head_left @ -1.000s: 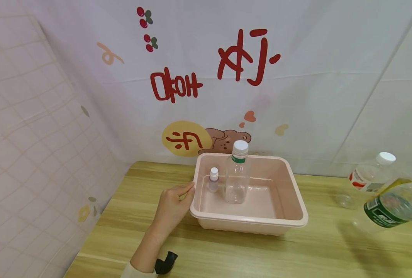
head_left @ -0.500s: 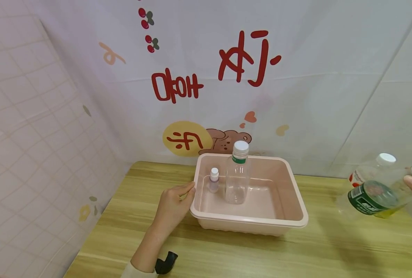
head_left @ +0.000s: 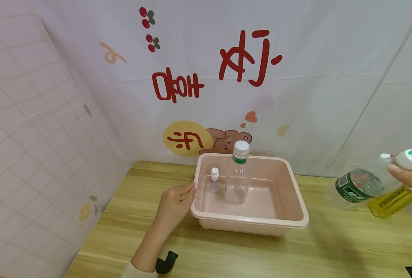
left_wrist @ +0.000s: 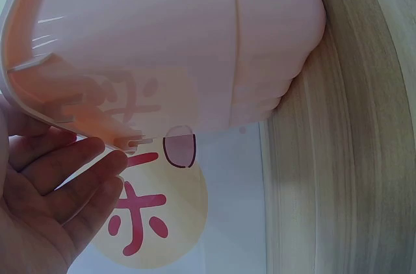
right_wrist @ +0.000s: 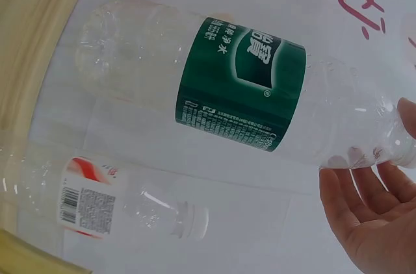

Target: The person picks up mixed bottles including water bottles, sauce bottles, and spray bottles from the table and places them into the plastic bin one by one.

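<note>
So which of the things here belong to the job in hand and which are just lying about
Part of the job, it seems:
pink tub, held by the left grip
green-labelled bottle, in the right grip
tall clear bottle and small white-capped bottle, both inside the tub

Perhaps just lying about:
red-and-white-labelled bottle
yellow bottle

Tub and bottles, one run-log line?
left grip: holds tub edge | right grip: holds green-label bottle near neck, tilted, outside tub | inside tub: tall bottle, small bottle, upright

Room at right inside pink tub (head_left: 254,221), tall bottle (head_left: 237,181) blocking mid-left
</note>
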Tool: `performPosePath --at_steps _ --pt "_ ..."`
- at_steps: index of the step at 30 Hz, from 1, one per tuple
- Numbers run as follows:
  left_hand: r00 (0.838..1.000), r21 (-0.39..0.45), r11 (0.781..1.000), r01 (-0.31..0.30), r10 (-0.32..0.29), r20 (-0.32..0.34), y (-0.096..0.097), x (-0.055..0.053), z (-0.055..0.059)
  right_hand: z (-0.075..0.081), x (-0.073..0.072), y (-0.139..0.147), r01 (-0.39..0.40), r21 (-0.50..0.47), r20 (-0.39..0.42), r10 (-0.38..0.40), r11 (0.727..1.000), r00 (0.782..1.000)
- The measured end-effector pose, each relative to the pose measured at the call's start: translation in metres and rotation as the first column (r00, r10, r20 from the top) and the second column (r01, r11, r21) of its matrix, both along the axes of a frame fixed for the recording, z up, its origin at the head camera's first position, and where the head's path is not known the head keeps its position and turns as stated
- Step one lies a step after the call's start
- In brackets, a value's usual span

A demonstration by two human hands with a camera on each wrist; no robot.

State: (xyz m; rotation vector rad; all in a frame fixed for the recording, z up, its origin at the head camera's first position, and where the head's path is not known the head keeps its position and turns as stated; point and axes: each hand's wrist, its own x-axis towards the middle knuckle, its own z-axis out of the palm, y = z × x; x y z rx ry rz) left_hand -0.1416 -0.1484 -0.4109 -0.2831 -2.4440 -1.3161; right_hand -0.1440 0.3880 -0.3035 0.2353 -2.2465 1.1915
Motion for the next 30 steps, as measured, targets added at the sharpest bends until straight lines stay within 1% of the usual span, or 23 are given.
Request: performPosePath --at_steps 2,6,8,11,15,18,24,25,26,27,30 --pt "1.0 0.001 1.0 0.001 -0.001 0.001 0.0 0.0 0.0 0.003 -0.002 -0.003 -0.009 -0.038 -0.008 0.008 0.999 1.0" --pt "1.0 -0.003 1.0 0.001 -0.001 0.007 0.0 0.001 0.0 0.012 -0.001 -0.016 -0.056 -0.133 -0.028 0.053 0.99 0.998" --pt "1.0 -0.006 1.0 0.0 0.0 0.007 0.001 0.002 -0.001 0.016 0.001 -0.024 -0.065 -0.147 -0.045 0.059 0.987 0.997" --pt "1.0 -0.007 1.0 -0.001 0.001 0.003 0.002 0.002 -0.002 0.02 0.003 -0.033 -0.045 -0.131 -0.064 0.036 0.99 0.997" --pt "1.0 -0.002 1.0 0.004 -0.004 0.002 0.002 0.002 -0.002 0.022 0.006 -0.041 -0.013 -0.089 -0.06 0.008 0.996 0.998" --pt "1.0 0.0 1.0 0.005 -0.005 0.008 0.002 0.002 -0.002 0.025 0.005 -0.046 -0.001 -0.065 -0.063 -0.003 0.998 0.998" --pt "1.0 0.001 1.0 -0.003 0.003 0.01 0.002 0.001 -0.001 0.037 0.003 -0.057 -0.034 -0.082 -0.053 0.03 0.996 0.998" --pt "1.0 0.003 1.0 -0.004 0.004 0.007 0.002 0.001 0.0 0.039 0.002 -0.06 -0.053 -0.102 -0.054 0.047 0.993 0.997" --pt "1.0 0.004 1.0 -0.003 0.003 0.005 0.002 0.001 0.0 0.041 0.002 -0.062 -0.099 -0.15 -0.063 0.091 0.984 0.994" --pt "1.0 0.007 1.0 -0.003 0.003 0.005 0.002 0.001 0.001 0.043 0.001 -0.064 -0.144 -0.194 -0.081 0.131 0.97 0.988" --pt "1.0 0.012 1.0 0.0 0.0 0.005 0.001 0.001 0.001 0.049 0.0 -0.07 -0.238 -0.281 -0.123 0.212 0.93 0.97"
